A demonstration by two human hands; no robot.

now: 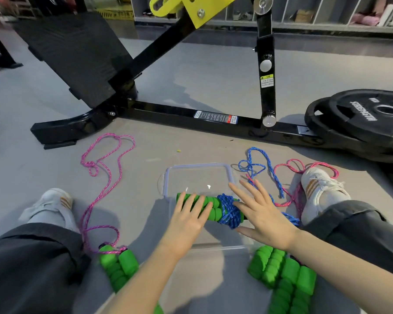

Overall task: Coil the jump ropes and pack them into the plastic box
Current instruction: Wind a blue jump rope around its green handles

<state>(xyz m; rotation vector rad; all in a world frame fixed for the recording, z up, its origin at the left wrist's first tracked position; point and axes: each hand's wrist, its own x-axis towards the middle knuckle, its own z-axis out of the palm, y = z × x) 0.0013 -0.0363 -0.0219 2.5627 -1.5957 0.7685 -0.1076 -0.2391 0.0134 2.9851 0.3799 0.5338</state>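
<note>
Between the knees, one coiled blue jump rope sits in the plastic box under a flat, empty left hand and a spread, empty right hand; the pink rope and the blue-pink tangle are still loose.

The grey floor is carrying the plastic box beneath the fingers; a pink rope is lying left of them, a blue rope right, weight plates beyond.
</note>
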